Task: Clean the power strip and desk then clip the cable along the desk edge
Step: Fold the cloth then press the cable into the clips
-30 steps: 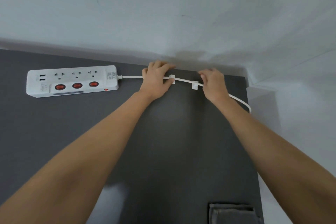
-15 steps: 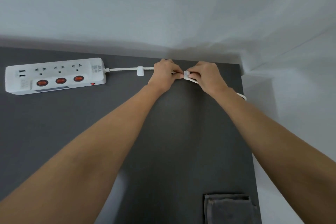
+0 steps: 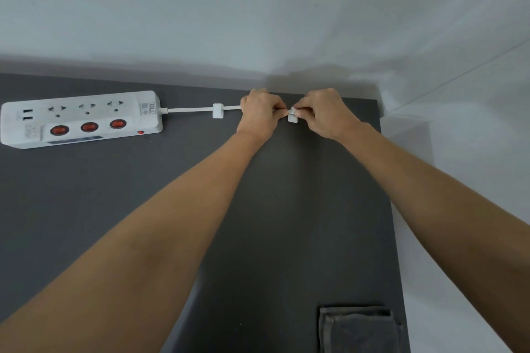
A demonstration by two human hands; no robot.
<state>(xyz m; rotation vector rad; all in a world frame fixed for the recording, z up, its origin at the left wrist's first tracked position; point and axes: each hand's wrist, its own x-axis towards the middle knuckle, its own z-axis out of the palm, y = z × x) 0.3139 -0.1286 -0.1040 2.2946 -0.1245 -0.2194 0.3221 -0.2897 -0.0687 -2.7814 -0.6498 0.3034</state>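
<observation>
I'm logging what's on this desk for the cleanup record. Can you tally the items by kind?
Power strip: 1
Cable: 1
Cable clips: 2, one near the strip, one pinched between the left hand and right hand
Grey cloth: 1
Total: 5

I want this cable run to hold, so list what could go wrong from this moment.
1. Both hands, left hand and right hand, pinch the second clip; if the cable is not fully seated, it may pop out.
2. Pulling the cable could drag the power strip or strain the first clip.
3. The clips may end up out of line along the desk edge.
</observation>
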